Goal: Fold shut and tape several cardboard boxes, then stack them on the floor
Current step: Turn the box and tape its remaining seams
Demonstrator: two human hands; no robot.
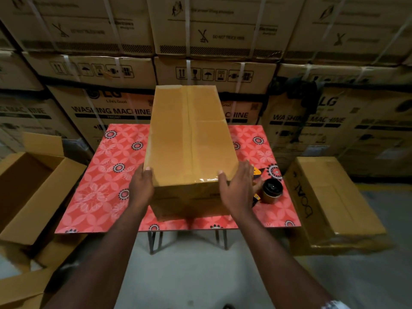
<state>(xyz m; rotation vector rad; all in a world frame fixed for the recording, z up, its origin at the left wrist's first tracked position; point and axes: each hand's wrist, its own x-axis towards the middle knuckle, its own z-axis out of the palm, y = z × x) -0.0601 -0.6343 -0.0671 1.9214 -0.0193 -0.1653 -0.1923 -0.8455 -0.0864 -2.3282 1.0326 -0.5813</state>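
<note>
Right now the box (pixel 189 141) sits closed on the red flowered surface (pixel 107 175), long way pointing away from me, with a strip of clear tape (pixel 189 121) running down the middle seam of its top and over the near edge. I have it between my two hands at the near end. My left hand (pixel 142 186) lies flat against the left side at the near corner, its thumb (pixel 148 171) hooked over the top edge. My right hand (pixel 238 188) does the same at the right corner: its fingers (pixel 245 168) are straight and slightly spread along the right side, thumb resting on the top just beside the shiny tape. Neither hand curls round anything; both simply press the cardboard from either side. I cannot tell whether the box's underside is touching the surface or just clear of it.

Just beside my right hand, a tape roll (pixel 272 190) stands on the surface near its right edge. On the floor (pixel 200 275), an open box (pixel 29 186) lies to my left and a closed box (pixel 330 201) to my right, both apart from the surface. Strapped washing machine cartons (pixel 111 108) are stacked behind.
</note>
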